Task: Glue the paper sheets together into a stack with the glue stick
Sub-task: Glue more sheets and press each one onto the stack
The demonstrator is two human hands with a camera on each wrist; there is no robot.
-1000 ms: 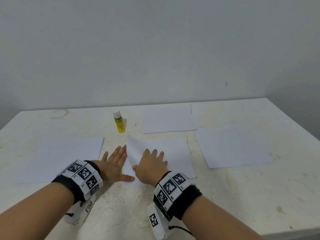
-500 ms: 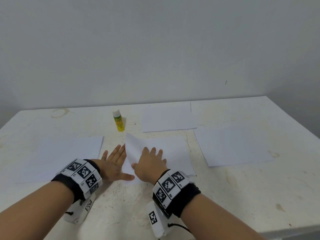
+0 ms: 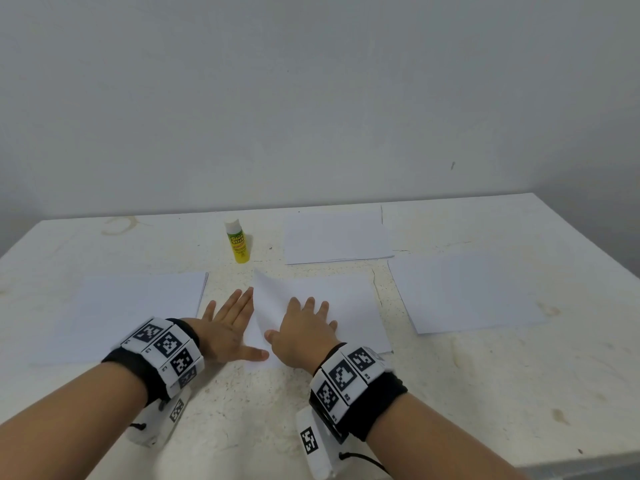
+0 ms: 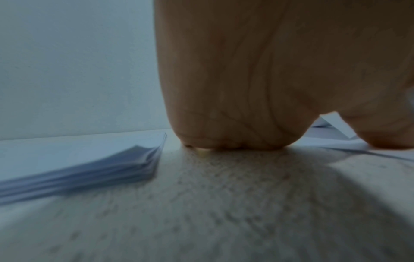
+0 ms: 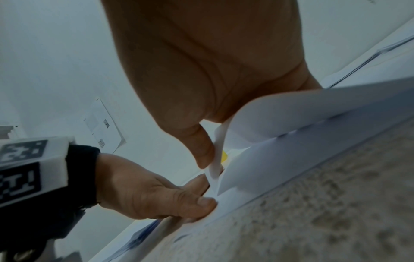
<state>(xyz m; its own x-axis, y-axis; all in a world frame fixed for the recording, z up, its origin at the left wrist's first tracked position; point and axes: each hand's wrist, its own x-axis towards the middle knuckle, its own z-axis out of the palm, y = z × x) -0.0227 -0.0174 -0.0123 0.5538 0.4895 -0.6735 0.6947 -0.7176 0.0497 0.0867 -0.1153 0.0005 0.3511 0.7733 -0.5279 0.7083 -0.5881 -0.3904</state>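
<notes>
Nearest me, both hands are low on the table (image 3: 450, 393), and over the last second almost nothing has shifted: same hands, same spot, same paper.

The left hand (image 3: 228, 327) lies flat beside the centre paper, fingers straight and close together. Its thumb reaches out sideways onto the bottom sheet (image 3: 258, 363) and pins it.

The right hand (image 3: 304, 336) sits on the top sheet (image 3: 332, 296). From the right wrist view the thumb (image 5: 202, 152) is tucked against that sheet's raised left edge while the fingers lie over its upper face, so I read it as a light pinch. That edge still stands up off the sheet below, exactly as it did a second ago.

So nothing has been stuck down here yet, I'd say. This looks like a peel or a lining-up, held mid-way.

Further out, a pile of sheets (image 3: 131, 306) lies to the left and 1 loose sheet (image 3: 467, 292) to the right, both well apart from the hands. Beyond them, another pile (image 3: 336, 237) lies near the wall.

The glue stick (image 3: 238, 242) stands upright at the back, white cap on, nobody touching it. With the cap on and both hands busy, gluing can't start until 1 hand lets go.
</notes>
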